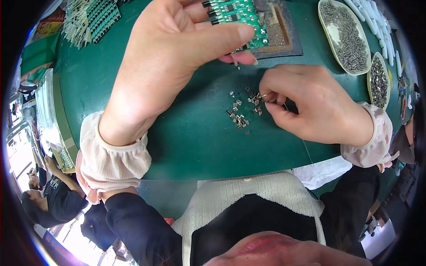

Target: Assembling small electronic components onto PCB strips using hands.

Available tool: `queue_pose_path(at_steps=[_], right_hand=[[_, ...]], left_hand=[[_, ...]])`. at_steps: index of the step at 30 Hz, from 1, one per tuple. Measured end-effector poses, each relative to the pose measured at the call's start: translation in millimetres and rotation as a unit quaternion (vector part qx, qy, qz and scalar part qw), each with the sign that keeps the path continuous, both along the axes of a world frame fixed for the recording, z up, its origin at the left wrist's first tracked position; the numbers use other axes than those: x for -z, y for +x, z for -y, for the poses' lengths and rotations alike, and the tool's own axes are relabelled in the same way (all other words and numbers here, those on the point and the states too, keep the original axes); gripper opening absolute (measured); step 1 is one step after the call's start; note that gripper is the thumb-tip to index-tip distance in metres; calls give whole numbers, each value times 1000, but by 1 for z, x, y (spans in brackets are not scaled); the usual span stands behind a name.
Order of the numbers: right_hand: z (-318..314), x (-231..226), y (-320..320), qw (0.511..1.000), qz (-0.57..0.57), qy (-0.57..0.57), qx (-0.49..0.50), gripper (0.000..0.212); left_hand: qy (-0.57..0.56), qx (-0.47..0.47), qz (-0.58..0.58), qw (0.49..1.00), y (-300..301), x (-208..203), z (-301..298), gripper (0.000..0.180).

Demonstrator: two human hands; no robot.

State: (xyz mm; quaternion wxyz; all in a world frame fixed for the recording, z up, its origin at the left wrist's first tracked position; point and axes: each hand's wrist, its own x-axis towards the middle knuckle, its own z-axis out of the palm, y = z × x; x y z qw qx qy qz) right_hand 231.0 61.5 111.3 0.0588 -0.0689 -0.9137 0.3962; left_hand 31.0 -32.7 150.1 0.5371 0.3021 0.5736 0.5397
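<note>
My left hand (173, 48) is closed on a green circuit board (262, 33) with small black parts, its thumb lying across the face. The board is tilted at the upper middle of the view and partly hidden by the hand. My right hand (310, 99) is closed in a pinch at the right edge of a scatter of small shiny metal pieces (239, 119) on the green table. A thin, wire-like metal strand (308, 152) runs out below that hand; a shiny bit shows at its fingertips. The fingers hide most of what they hold.
Behind the board sits a dark-rimmed tray (293, 42) with brownish residue. An oval dish of metal pins (367, 55) and a smaller dish of metal parts (370, 91) stand right, near white tubes (385, 37). More boards with pale wires (104, 20) lie far left.
</note>
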Motion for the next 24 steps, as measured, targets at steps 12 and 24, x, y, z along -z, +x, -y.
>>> queue_pose_path(at_steps=[12,24], right_hand=[[-8,-4,2,999,-11,-27,-17,17],[-5,4,3,999,-2,53,2,15]], left_hand=[[-46,43,16,998,-2,4,1,52],[-28,36,21,999,-8,16,3,47]])
